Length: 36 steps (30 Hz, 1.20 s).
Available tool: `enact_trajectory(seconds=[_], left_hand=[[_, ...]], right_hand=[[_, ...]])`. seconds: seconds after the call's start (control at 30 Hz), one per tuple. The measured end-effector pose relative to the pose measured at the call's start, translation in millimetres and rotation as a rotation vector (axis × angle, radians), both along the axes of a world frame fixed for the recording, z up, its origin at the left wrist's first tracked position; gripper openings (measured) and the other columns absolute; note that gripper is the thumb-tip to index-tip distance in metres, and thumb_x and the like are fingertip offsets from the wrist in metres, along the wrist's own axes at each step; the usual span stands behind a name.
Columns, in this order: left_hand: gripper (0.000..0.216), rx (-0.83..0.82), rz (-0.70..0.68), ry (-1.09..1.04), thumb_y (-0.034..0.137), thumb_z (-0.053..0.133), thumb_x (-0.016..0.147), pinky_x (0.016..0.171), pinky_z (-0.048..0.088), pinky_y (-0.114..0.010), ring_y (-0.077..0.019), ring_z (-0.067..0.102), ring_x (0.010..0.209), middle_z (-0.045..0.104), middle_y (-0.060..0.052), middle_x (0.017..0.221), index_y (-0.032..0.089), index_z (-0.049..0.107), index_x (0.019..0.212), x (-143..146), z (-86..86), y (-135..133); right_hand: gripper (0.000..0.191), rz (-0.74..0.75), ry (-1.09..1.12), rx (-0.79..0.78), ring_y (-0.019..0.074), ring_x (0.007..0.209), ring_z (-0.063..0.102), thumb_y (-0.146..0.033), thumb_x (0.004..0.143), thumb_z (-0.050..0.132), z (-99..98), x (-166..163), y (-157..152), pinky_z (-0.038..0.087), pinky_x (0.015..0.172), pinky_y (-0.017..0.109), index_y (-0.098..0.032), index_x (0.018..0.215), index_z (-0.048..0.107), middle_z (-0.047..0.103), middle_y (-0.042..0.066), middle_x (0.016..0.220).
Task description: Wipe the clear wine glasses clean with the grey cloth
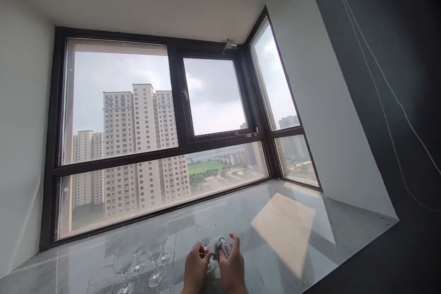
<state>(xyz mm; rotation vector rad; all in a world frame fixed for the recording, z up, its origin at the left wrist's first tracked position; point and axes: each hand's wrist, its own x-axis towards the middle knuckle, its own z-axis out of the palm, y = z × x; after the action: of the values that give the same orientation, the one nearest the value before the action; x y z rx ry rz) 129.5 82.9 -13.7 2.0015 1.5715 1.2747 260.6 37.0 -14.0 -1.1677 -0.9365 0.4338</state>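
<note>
1. The clear, stemmed drinking glass (203, 230) stands between your hands on the glossy grey stone windowsill (246, 213), short of its window-side edge. Expect it to be light, stiff, slippery and fragile; take the stem or lower bowl gently.
2. Your right hand (233, 267) is closed on a bunched, soft grey cloth (219, 242) just beside the glass; the cloth should squash easily.
3. Your left hand (195, 270) has its fingertips together in front of the stem; you cannot tell whether they grip it.
4. At least 5 other clear glasses (123, 261) stand towards the windowsill's left end, limiting your left elbow room.
5. Sunlight (284, 229) falls towards its far-right corner.
</note>
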Motion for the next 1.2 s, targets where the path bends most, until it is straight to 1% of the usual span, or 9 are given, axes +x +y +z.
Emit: enact_trajectory(seconds=[0.23, 0.37, 0.43, 0.53, 0.67, 0.9, 1.03, 1.1, 1.2], left_hand=[[0.01, -0.037, 0.095, 0.06, 0.014, 0.063, 0.084, 0.072, 0.042, -0.024, -0.0167, 0.067, 0.077, 0.073, -0.002, 0.078, 0.02, 0.063, 0.076, 44, 5.3, 37], [0.007, -0.071, 0.095, 0.054, 0.013, 0.065, 0.081, 0.075, 0.044, -0.025, -0.0188, 0.068, 0.081, 0.073, -0.004, 0.082, 0.018, 0.068, 0.085, 58, 5.1, 51], [0.022, -0.061, 0.106, 0.057, 0.014, 0.068, 0.077, 0.084, 0.045, -0.028, -0.022, 0.068, 0.094, 0.074, -0.006, 0.093, 0.016, 0.069, 0.099, 58, 4.0, 47], [0.032, 0.103, 0.091, 0.081, 0.019, 0.065, 0.078, 0.096, 0.046, -0.034, -0.0261, 0.064, 0.107, 0.072, -0.008, 0.105, 0.016, 0.068, 0.11, 46, 5.0, 23], [0.027, 0.414, 0.101, 0.187, 0.02, 0.054, 0.085, 0.096, 0.047, -0.041, -0.0281, 0.063, 0.106, 0.07, -0.009, 0.107, 0.019, 0.067, 0.109, 11, 15.6, -20], [0.014, 0.541, 0.165, 0.26, 0.02, 0.048, 0.092, 0.087, 0.049, -0.04, -0.0254, 0.061, 0.094, 0.062, -0.006, 0.094, 0.022, 0.06, 0.097, -51, 21.9, -54], [0.016, 0.696, 0.488, 0.108, 0.03, 0.051, 0.092, 0.103, 0.04, -0.05, -0.0301, 0.054, 0.113, 0.057, -0.01, 0.11, 0.022, 0.058, 0.105, -73, 20.8, -55], [0.025, 0.694, 0.649, -0.027, 0.035, 0.053, 0.089, 0.106, 0.037, -0.053, -0.0319, 0.05, 0.117, 0.054, -0.011, 0.116, 0.022, 0.055, 0.11, -79, 21.2, -49], [0.045, 0.61, 0.743, -0.193, 0.039, 0.057, 0.081, 0.107, 0.037, -0.053, -0.0317, 0.05, 0.113, 0.052, -0.012, 0.118, 0.02, 0.05, 0.122, -84, 20.4, -38]], right_hand=[[0.052, -0.187, 0.063, -0.079, 0.0336, 0.087, 0.075, -0.05, 0.078, 0.055, -1.6, 30, 7, 0.054, 0.079, 0.04, -0.022, 0.121, 0.048, 0.076, 0.013, 0.095], [0.055, -0.154, 0.012, -0.078, 0.0339, 0.09, 0.075, -0.052, 0.075, 0.057, -9.7, 41, 10, 0.054, 0.081, 0.039, -0.023, 0.121, 0.049, 0.075, 0.013, 0.095], [0.054, -0.134, -0.008, -0.083, 0.0334, 0.09, 0.074, -0.05, 0.076, 0.055, -8.9, 41, 7, 0.054, 0.08, 0.039, -0.023, 0.122, 0.048, 0.075, 0.013, 0.095], [0.051, -0.13, -0.021, -0.097, 0.0328, 0.09, 0.074, -0.047, 0.079, 0.052, -1.3, 37, 0, 0.054, 0.081, 0.039, -0.022, 0.123, 0.047, 0.074, 0.013, 0.097], [0.051, -0.063, -0.071, -0.089, 0.0331, 0.1, 0.072, -0.045, 0.081, 0.051, 12.1, 27, -10, 0.053, 0.084, 0.038, -0.021, 0.126, 0.046, 0.074, 0.015, 0.105], [0.056, -0.013, -0.122, -0.08, 0.0313, 0.097, 0.072, -0.05, 0.084, 0.05, 15.0, 9, -14, 0.054, 0.076, 0.036, -0.02, 0.132, 0.045, 0.074, 0.015, 0.108], [0.052, -0.015, -0.177, -0.081, 0.031, 0.099, 0.072, -0.045, 0.086, 0.05, 8.8, 7, -11, 0.052, 0.077, 0.035, -0.021, 0.132, 0.045, 0.074, 0.015, 0.109], [0.048, -0.01, -0.225, -0.103, 0.0298, 0.099, 0.072, -0.04, 0.088, 0.049, 3.6, 8, -8, 0.051, 0.077, 0.035, -0.022, 0.132, 0.044, 0.074, 0.014, 0.109], [0.04, 0.036, -0.364, -0.15, 0.0268, 0.093, 0.073, -0.028, 0.088, 0.049, -4.7, 10, -5, 0.049, 0.077, 0.033, -0.024, 0.128, 0.043, 0.075, 0.009, 0.104]])
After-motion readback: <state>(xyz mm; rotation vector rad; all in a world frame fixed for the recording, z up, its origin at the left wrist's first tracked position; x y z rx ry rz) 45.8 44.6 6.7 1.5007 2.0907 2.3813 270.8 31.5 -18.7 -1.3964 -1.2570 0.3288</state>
